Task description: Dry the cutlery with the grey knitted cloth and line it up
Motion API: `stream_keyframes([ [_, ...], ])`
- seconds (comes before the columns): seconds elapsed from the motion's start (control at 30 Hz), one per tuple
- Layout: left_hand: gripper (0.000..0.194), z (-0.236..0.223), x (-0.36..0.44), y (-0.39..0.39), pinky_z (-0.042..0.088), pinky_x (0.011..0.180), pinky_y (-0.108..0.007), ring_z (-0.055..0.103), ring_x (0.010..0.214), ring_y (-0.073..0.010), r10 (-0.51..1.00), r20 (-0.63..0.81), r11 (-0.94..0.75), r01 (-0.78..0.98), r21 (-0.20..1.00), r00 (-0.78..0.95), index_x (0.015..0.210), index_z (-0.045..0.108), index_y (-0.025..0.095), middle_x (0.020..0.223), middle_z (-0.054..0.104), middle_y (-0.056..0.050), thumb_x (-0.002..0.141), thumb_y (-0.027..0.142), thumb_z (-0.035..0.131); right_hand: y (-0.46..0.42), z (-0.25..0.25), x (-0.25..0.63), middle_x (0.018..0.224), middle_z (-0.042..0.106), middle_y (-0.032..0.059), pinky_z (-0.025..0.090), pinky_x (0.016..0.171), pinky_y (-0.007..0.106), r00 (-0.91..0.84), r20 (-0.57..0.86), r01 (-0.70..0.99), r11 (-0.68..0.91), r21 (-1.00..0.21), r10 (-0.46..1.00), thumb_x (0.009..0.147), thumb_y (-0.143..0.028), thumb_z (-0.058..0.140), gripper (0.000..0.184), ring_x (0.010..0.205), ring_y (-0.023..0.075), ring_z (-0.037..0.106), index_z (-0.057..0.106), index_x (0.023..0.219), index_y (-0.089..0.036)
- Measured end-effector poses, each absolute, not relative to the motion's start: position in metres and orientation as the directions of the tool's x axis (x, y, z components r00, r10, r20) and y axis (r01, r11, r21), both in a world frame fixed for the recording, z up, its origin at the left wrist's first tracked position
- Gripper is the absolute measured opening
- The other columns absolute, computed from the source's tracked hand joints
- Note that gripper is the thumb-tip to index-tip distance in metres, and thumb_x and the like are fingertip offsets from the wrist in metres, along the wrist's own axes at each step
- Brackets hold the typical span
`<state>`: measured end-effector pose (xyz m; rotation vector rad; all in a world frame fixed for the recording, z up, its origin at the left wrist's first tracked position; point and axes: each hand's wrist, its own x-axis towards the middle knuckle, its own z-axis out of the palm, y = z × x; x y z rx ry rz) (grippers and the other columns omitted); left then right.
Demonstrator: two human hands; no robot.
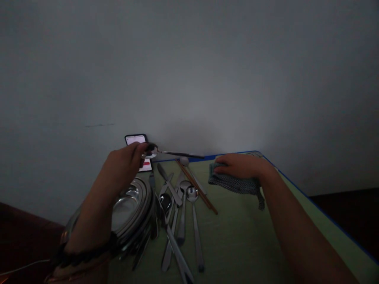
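Note:
My left hand (127,161) pinches a metal spoon (180,154) by its bowl end, the handle reaching out to the right above the table. In my right hand (237,165) a dark patterned cloth (235,184) is bunched, one corner hanging down. Between and below the hands lies loose cutlery: a spoon with a round bowl (192,193), a knife (170,184) and several more metal pieces. A pair of brown chopsticks (197,187) rests slantwise across them. Under my left forearm stands a stack of metal bowls (143,197), partly hidden.
A phone (146,165) with a lit screen leans against the grey wall (189,79) behind my left hand. The green table (237,236) has a blue edge (319,213) along its right and back sides. A thin cable (23,267) shows at the lower left.

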<state>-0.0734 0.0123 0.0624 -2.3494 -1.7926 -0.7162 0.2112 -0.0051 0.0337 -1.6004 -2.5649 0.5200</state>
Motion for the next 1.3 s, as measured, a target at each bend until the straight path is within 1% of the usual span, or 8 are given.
stream_keyframes([
  [0.13,0.040,0.063,-0.071,0.009,0.038,0.054,-0.028,0.057,0.060,-0.0202,0.840,0.505,-0.345,0.912,0.220,0.196,0.090,0.062,0.017,0.067,0.061,-0.005,0.089,0.038,0.028,-0.001,0.026,0.213,0.108,0.066,0.0116,0.047,0.077,0.031,-0.511,-0.157,0.806,0.408,-0.429,0.845,0.086,-0.043,0.048,0.040,0.094,0.0222,0.062,0.062,0.109,-0.014],
  [0.27,0.040,0.058,-0.059,0.005,0.041,0.054,-0.024,0.055,0.051,-0.0140,0.818,0.472,-0.494,0.821,0.287,0.328,0.097,0.064,0.018,0.058,0.059,0.000,0.090,0.040,0.032,-0.008,0.033,0.214,0.134,0.049,0.0131,0.043,0.092,0.031,-0.573,-0.070,0.616,0.372,-0.694,0.817,0.081,-0.048,0.056,0.071,0.117,0.0200,0.051,0.031,0.139,-0.018],
  [0.4,0.035,0.053,-0.051,0.001,0.045,0.058,-0.022,0.058,0.053,-0.0118,0.734,0.546,-0.629,0.708,0.322,0.404,0.108,0.062,0.020,0.061,0.063,0.002,0.091,0.035,0.036,-0.020,0.046,0.199,0.103,0.065,0.0071,0.046,0.078,0.026,-0.699,-0.008,0.436,0.417,-0.797,0.715,0.091,-0.042,0.041,0.044,0.090,0.0139,0.060,0.047,0.126,-0.017],
  [0.5,0.034,0.048,-0.042,0.000,0.049,0.071,-0.024,0.065,0.070,-0.0132,0.709,0.561,-0.666,0.668,0.333,0.427,0.114,0.060,0.022,0.077,0.071,0.000,0.091,0.033,0.038,-0.021,0.052,0.185,0.073,0.060,0.0003,0.042,0.058,0.022,-0.651,0.109,0.440,0.490,-0.753,0.752,0.094,-0.038,0.035,0.037,0.060,0.0096,0.051,0.058,0.111,-0.015],
  [0.6,0.040,0.039,-0.030,0.001,0.048,0.084,-0.029,0.064,0.092,-0.0169,0.731,0.562,-0.643,0.669,0.374,0.388,0.129,0.048,0.023,0.102,0.070,-0.004,0.092,0.035,0.039,-0.015,0.053,0.190,0.078,0.060,0.0010,0.039,0.059,0.022,-0.508,0.299,0.504,0.560,-0.658,0.808,0.092,-0.036,0.040,0.033,0.063,0.0100,0.049,0.060,0.109,-0.017],
  [0.7,0.057,0.026,-0.016,-0.002,0.046,0.090,-0.036,0.060,0.105,-0.0200,0.780,0.500,-0.607,0.651,0.456,0.377,0.142,0.023,0.018,0.121,0.061,-0.010,0.092,0.039,0.041,-0.006,0.044,0.222,0.088,0.065,0.0053,0.042,0.063,0.025,-0.199,0.370,0.701,0.395,-0.594,0.908,0.092,-0.034,0.036,0.038,0.071,0.0135,0.056,0.056,0.119,-0.017],
  [0.9,0.033,0.005,0.047,-0.003,0.040,0.099,-0.037,0.052,0.113,-0.0201,0.704,0.387,-0.704,0.657,0.271,0.595,0.121,0.050,0.014,0.121,0.059,-0.010,0.094,0.026,0.035,-0.010,0.002,0.306,0.105,0.066,0.0196,0.043,0.083,0.035,0.009,0.216,0.927,0.073,-0.369,0.976,0.086,-0.021,0.040,0.036,0.097,0.0265,0.060,0.064,0.108,-0.006],
  [1.3,0.030,-0.076,0.166,0.047,0.051,0.081,-0.042,0.059,0.097,-0.0211,0.747,0.286,-0.645,0.759,0.091,0.601,0.116,0.053,0.016,0.117,0.056,-0.009,0.089,0.030,0.054,0.005,-0.045,0.334,0.104,0.069,0.0100,0.043,0.085,0.026,0.248,0.176,0.950,-0.204,-0.235,0.953,0.083,-0.014,0.043,0.037,0.097,0.0201,0.063,0.064,0.113,-0.017],
])
